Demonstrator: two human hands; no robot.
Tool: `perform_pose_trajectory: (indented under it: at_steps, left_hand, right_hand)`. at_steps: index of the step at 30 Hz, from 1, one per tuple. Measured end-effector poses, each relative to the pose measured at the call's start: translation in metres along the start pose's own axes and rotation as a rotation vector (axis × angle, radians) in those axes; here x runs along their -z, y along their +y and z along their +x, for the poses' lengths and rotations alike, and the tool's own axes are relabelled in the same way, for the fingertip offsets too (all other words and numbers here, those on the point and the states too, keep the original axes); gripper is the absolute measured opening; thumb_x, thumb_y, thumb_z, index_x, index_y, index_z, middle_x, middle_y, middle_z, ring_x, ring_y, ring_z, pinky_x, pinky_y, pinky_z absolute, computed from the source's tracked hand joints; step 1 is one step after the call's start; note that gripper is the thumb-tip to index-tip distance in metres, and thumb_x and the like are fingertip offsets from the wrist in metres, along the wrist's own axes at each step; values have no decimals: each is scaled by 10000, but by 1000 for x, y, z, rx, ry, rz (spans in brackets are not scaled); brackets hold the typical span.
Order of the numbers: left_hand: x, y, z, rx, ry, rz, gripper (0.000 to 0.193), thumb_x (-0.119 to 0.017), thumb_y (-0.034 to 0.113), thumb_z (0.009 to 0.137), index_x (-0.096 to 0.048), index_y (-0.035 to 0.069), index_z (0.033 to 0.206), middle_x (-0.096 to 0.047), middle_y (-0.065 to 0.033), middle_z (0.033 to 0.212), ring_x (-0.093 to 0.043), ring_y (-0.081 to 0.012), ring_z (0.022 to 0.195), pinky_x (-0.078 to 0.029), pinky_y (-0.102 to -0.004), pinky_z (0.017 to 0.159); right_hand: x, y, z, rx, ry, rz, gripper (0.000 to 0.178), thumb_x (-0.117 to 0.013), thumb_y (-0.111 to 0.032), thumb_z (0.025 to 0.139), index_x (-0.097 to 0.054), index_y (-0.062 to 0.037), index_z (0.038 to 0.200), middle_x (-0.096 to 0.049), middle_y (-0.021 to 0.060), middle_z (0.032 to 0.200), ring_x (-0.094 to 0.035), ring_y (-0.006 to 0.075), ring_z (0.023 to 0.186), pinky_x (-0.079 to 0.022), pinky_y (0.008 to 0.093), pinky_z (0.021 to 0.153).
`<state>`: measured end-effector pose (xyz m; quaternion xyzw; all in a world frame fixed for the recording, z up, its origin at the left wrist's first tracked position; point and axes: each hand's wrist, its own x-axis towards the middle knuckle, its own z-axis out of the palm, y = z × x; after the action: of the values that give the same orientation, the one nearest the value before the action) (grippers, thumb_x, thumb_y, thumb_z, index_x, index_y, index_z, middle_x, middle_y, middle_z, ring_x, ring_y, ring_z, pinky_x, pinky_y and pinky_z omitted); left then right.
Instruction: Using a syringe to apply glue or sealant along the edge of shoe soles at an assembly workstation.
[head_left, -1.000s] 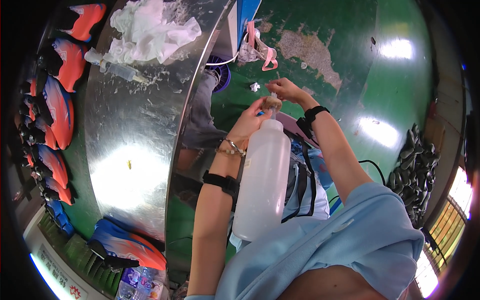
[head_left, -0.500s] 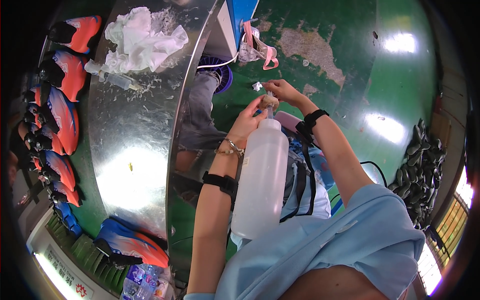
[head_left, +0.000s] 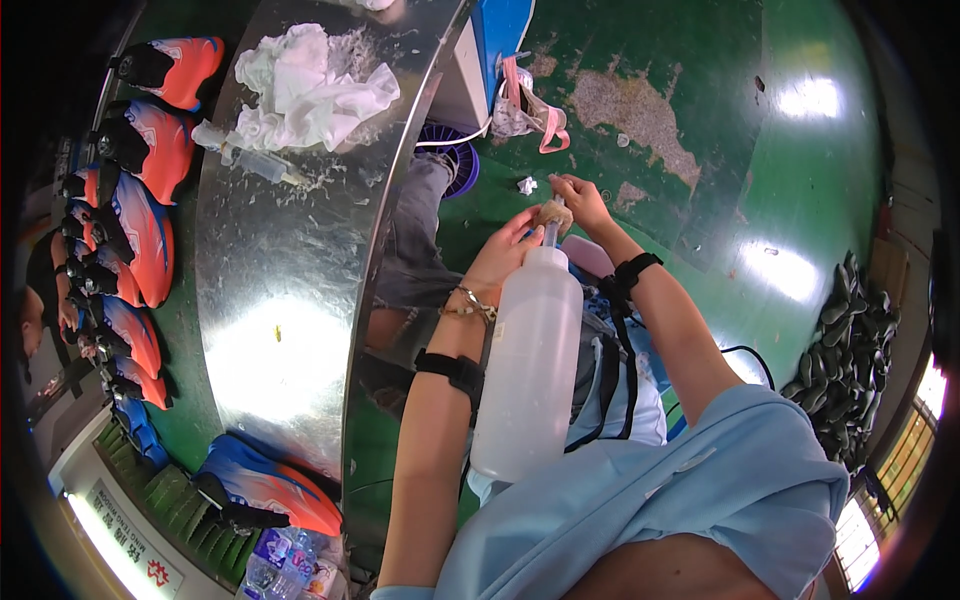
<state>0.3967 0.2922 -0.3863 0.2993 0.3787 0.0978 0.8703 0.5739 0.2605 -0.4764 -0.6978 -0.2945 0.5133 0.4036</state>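
A tall translucent white plastic bottle (head_left: 527,365) leans against my body, its neck pointing away from me. From the neck rises a clear narrow nozzle (head_left: 551,236) with a fuzzy brownish wad (head_left: 553,214) around it. My left hand (head_left: 500,252) is closed at the wad, thumb and fingers bent against it. My right hand (head_left: 584,203) pinches the nozzle's thin far end; the fingers partly hide that tip. Both wrists carry black straps.
To the left, a metal worktable (head_left: 300,215) bears crumpled white cloth (head_left: 315,90) and a clear syringe-like tube (head_left: 262,164). Orange-and-blue shoes (head_left: 148,235) line a rack beyond. A jeans-clad leg (head_left: 425,205) shows beside the table. Dark shoe-shaped pieces (head_left: 845,350) are heaped at right.
The whole view has shifted slightly, so the table and shoes appear farther right. Both hands keep their hold at the nozzle, with only small finger movement.
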Motion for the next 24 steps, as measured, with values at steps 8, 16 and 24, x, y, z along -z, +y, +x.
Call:
perform_pose_trajectory:
  at_steps: [8, 16, 24]
  left_hand:
    - [-4, 10, -3, 53, -19, -178, 462, -467, 222, 913, -318, 54, 1317, -505, -8, 1131, -518, -43, 891, -441, -199, 742]
    - [-5, 7, -3, 25, -32, -166, 363, -513, 74, 867, -405, 22, 1210, -516, -20, 999, -530, -78, 837, -451, -221, 695]
    - [3, -2, 9, 78, -57, -64, 387, -519, 96, 866, -400, 18, 1226, -512, -26, 1062, -515, -61, 855, -433, -203, 720]
  right_hand:
    - [0, -24, -3, 25, 71, -39, 349, -510, -308, 862, -532, 17, 736, -442, 7, 605, -376, 94, 581, -351, 275, 533]
    - [-5, -13, -11, 71, -201, 33, 336, -485, -286, 874, -593, 33, 867, -569, 58, 703, -499, 111, 667, -425, 283, 625]
    - [17, -5, 11, 60, -420, -158, 351, -478, -307, 869, -623, 12, 887, -570, 40, 681, -499, 110, 640, -424, 286, 598]
